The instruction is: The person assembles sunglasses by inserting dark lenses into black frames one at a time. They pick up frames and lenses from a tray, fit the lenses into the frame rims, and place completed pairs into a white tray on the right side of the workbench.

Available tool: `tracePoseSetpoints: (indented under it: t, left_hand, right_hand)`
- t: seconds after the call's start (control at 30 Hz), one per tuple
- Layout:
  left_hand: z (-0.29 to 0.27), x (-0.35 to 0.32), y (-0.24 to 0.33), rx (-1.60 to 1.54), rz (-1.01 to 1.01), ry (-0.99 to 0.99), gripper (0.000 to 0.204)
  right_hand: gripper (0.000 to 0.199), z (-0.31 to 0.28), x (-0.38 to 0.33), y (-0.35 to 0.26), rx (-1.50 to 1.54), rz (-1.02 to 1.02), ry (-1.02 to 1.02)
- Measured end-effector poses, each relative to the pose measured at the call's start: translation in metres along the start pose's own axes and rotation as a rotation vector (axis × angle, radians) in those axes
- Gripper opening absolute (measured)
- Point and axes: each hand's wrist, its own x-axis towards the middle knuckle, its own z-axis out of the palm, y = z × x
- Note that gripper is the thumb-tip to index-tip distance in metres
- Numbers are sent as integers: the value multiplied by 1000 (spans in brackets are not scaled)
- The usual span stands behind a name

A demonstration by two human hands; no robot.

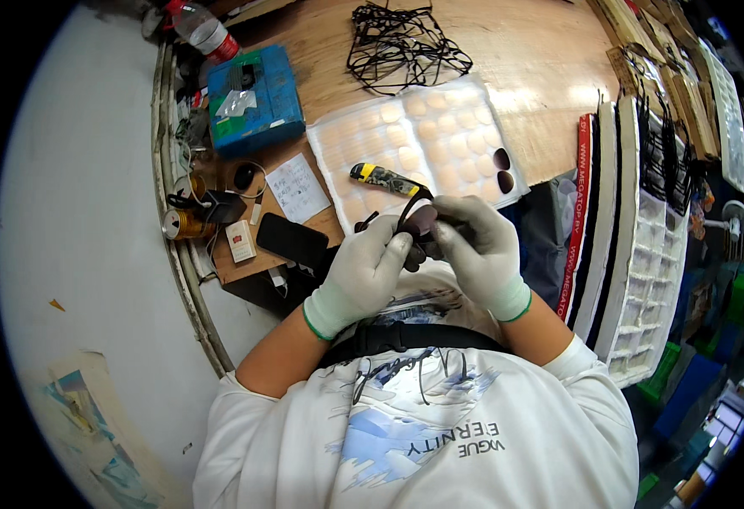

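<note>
My left hand [360, 265] and right hand [482, 250] gripped dark glasses [421, 222] between them; a yellow-and-black cutter [385, 179] lay just beyond both.

Along the left side of the pale wooden table [550, 59], a worn blue box [277, 92] stands near a clear plastic bottle with a red cap [205, 32], close to the plain white wall [75, 212]. Nearer the person lies a white handwritten paper sheet [298, 188], with a dark, glossy smartphone [292, 241] just below it and a small cream packet with a red emblem [240, 241] beside the phone. A gold-coloured metal can [187, 226] sits farther left. Over on the right, I see a white compartmented tray [643, 297] and a long red strip with white lettering [576, 212]; blue and green shapes blur beyond.
</note>
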Motion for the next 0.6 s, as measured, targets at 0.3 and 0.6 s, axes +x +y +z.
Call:
tracePoseSetpoints:
  t: [0.3,0.6]
  left_hand:
    - [4,1,13,85,-61,-271,28]
    - [16,-18,9,46,-10,-24,23]
  right_hand:
    - [27,-64,6,-13,185,415,-424]
    - [26,-33,-17,-2,-227,209,-173]
